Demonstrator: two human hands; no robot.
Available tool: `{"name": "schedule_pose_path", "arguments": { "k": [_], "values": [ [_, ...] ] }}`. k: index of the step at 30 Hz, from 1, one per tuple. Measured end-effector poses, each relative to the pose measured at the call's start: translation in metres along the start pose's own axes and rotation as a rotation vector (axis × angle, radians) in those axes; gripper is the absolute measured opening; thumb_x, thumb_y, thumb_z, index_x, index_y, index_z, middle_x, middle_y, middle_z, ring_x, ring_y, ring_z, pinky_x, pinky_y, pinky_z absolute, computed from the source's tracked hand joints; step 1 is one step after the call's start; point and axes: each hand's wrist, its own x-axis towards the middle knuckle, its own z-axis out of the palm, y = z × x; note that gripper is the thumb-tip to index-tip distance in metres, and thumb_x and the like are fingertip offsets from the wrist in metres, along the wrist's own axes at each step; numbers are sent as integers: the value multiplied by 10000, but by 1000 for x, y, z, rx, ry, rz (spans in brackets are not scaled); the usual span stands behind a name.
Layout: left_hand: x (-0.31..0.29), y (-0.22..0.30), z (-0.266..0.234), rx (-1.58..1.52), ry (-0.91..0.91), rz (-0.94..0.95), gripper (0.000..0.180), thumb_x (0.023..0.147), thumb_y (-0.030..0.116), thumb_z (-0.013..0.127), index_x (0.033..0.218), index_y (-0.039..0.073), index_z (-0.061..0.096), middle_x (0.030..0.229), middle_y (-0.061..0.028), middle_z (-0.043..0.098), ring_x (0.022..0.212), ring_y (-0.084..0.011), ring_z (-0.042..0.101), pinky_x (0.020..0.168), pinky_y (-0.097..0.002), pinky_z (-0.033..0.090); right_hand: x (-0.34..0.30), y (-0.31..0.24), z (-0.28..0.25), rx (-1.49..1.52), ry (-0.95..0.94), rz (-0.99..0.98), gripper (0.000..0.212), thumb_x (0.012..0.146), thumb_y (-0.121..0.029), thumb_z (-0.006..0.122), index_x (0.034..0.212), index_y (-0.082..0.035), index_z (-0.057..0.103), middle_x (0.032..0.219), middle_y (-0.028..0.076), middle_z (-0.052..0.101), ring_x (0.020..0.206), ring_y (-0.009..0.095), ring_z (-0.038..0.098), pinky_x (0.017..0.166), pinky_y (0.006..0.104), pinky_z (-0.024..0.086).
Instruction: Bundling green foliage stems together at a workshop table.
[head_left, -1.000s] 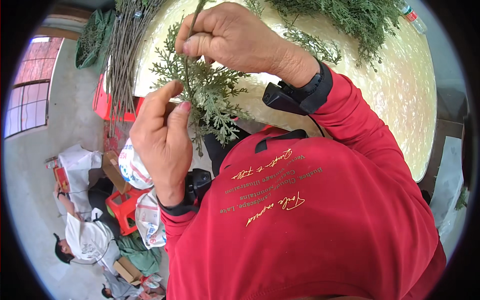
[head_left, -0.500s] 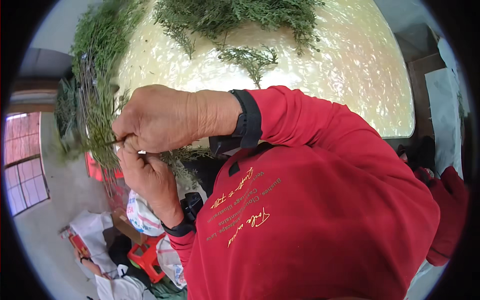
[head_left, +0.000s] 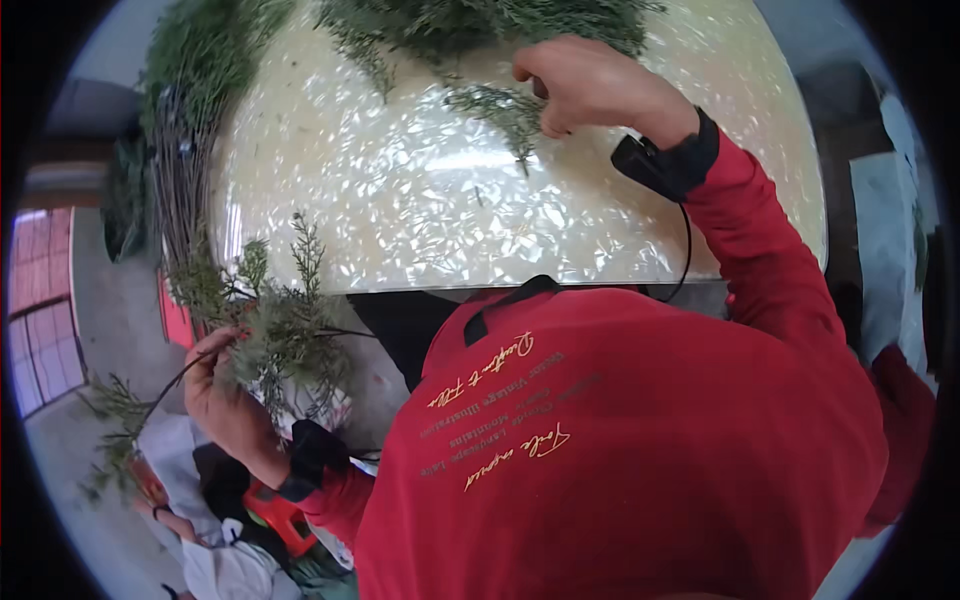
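Note:
My left hand [head_left: 228,400] is closed on a leafy evergreen branch [head_left: 290,340], off the table's near left corner. The branch's green foliage fans out above and right of the fingers, and a thin stem runs down-left to another tuft. Over the far part of the table, my right hand [head_left: 600,90] curves with thumb and forefinger apart and nothing visible between them. Just left of its thumb, a small evergreen sprig [head_left: 500,108] lies on the table. Beyond that hand is a large heap of cut greenery [head_left: 440,30].
The shiny pearl-patterned table [head_left: 420,200] spans the middle. Along its left edge lies a bundle of long-stemmed branches [head_left: 185,130]. At lower left are a red stool [head_left: 290,520] and another person's arm [head_left: 178,525]. A dark cable [head_left: 690,240] hangs from my right wrist.
My hands were together at the left, pinching a stem. The right hand has moved away to the far right over the table; the left has lowered slightly with the branch.

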Motion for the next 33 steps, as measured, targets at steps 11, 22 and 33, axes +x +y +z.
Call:
{"name": "schedule_pose_path", "arguments": {
  "k": [11,22,33],
  "values": [
    [0,-38,-30,-13,38,75,95,831,70,507,814,0,568,835,-45,554,728,-121,494,692,-221,384,-1,-19,-27,-168,650,-208,337,669,7,588,995,-61,539,802,153,610,736,336,590,638,402,463],
    [-12,-60,-20,-555,101,-125,199,883,197,498,796,18,491,775,-67,495,732,-153,441,694,-239,341,46,-4,-32,-392,284,-15,236,753,-111,585,957,-29,502,730,104,576,640,257,570,603,337,458],
    [-19,-79,-11,-817,-48,-147,260,897,249,446,768,24,471,673,-37,415,625,-119,343,587,-248,263,46,-21,-49,161,325,-185,308,727,-168,633,937,17,506,758,50,571,691,145,526,653,289,436]
  ]
}}
